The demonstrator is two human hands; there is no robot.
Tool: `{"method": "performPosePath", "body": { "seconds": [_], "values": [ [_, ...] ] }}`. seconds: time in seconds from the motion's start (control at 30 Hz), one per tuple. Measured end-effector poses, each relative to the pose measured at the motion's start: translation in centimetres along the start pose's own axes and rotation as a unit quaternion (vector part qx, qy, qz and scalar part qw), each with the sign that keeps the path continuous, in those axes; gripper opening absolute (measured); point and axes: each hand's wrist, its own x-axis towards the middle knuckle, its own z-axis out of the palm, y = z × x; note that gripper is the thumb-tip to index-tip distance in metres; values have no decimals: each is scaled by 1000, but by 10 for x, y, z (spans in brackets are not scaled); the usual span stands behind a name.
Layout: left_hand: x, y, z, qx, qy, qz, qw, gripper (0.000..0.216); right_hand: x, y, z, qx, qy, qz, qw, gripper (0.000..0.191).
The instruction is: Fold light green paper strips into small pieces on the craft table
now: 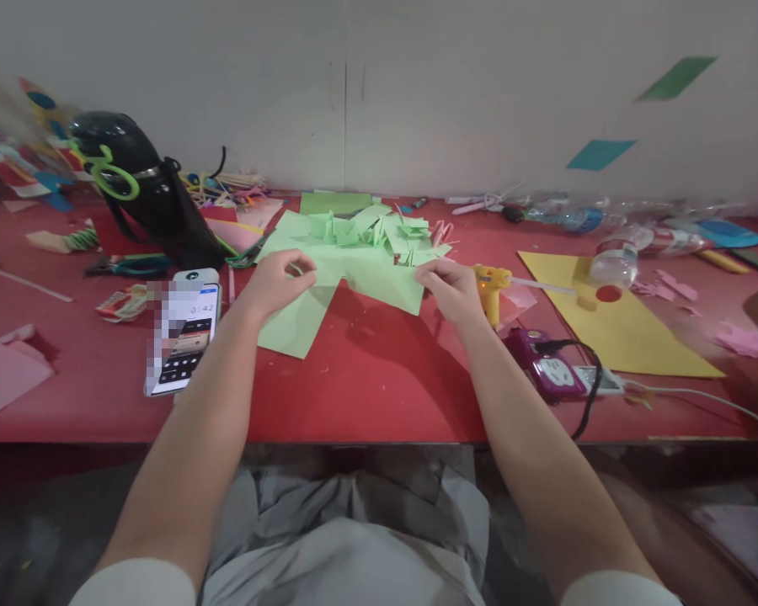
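Between my hands is a piece of light green paper (pixel 385 288), raised a little over the table. My left hand (pixel 281 286) has its thumb and fingers curled together at the paper's left end. The right end is pinched in my right hand (pixel 451 288). More light green sheets (pixel 296 324) lie beneath and to the left. Just behind, a cluster of cut and folded green paper pieces (pixel 372 227) stands up in strips. Close to my right hand is a yellow glue gun (pixel 493 290) with a glue stick in its back.
A phone (pixel 186 337) showing a timer lies left, near a black bottle (pixel 145 185) and pliers (pixel 130 266). Right are a purple power socket (pixel 547 366) with cords, yellow paper (pixel 644 324) and plastic bottles (pixel 612 257). Pink paper (pixel 9 370) is at far left.
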Motion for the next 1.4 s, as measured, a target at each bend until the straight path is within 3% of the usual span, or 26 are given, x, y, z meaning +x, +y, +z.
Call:
{"method": "performPosePath", "body": {
  "seconds": [0.07, 0.17, 0.3, 0.5, 0.57, 0.7, 0.83, 1.0, 1.23, 1.4],
  "values": [
    [-3, 13, 5, -38, 11, 48, 998, 35, 0, 2, 2, 33, -44, 8, 998, 17],
    [-10, 33, 13, -53, -38, 108, 992, 43, -2, 4, 7, 79, -79, 26, 993, 23],
    [-13, 46, 25, -73, -63, 75, 993, 28, -2, 4, 10, 127, -70, 72, 987, 33],
    [-6, 40, 43, -196, -17, -15, 980, 26, -3, 0, 15, 184, -68, 111, 974, 45],
    [-7, 40, 48, -228, -44, -36, 972, 26, -5, 1, 18, 200, -84, 121, 969, 45],
    [-11, 43, 51, -271, -160, -51, 948, 25, -8, 5, 22, 211, -130, 126, 961, 35],
    [-13, 43, 55, -316, -150, -49, 936, 28, -10, 4, 24, 194, -164, 127, 959, 37],
    [-10, 40, 68, -374, -140, -69, 914, 28, -11, 0, 26, 162, -152, 71, 972, 48],
    [-7, 49, 60, -368, -102, -114, 917, 19, -9, 4, 23, 51, -110, -62, 991, 25],
    [-6, 50, 58, -403, -93, -124, 902, 23, -13, -1, 23, -6, -110, -120, 987, 35]
  ]
}}
